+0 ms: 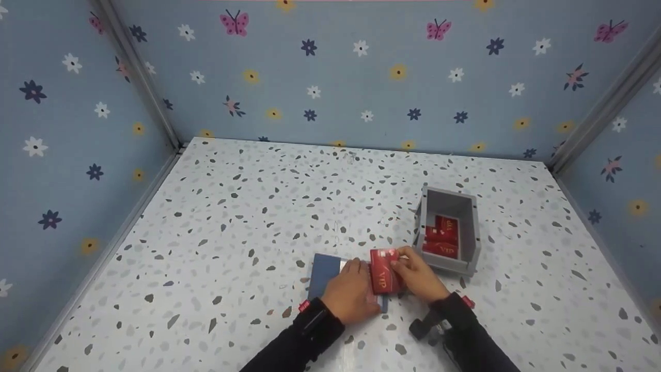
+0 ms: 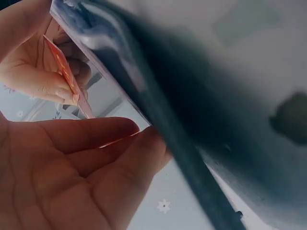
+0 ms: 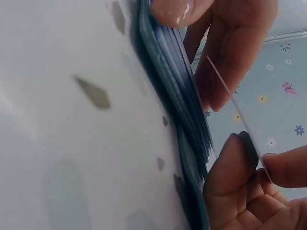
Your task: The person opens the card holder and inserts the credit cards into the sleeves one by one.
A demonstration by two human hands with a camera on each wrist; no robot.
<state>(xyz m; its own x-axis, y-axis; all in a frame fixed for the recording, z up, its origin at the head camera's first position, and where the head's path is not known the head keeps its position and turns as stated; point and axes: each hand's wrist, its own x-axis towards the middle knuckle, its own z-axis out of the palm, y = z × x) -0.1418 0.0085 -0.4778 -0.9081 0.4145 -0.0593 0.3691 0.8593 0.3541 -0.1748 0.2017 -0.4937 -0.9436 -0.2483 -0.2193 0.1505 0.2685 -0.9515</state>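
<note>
A blue card holder (image 1: 321, 274) with clear sleeves lies open on the table. My left hand (image 1: 352, 292) lies over its right part, thumb and fingers pinching the sleeve pages at their edge; the stack of pages (image 3: 184, 81) shows side-on in the right wrist view. Just right of it, my right hand (image 1: 421, 276) pinches a red VIP card (image 1: 383, 271) between thumb and fingers, held upright beside the pages. The card (image 2: 69, 79) appears nearly edge-on in the left wrist view. The left hand hides much of the holder's right side.
A grey plastic bin (image 1: 467, 266) stands behind and right of my right hand, with several red VIP cards (image 1: 441, 237) inside. The speckled white table (image 1: 232, 217) is bordered by blue flowered panels (image 1: 351, 93) at the back and both sides.
</note>
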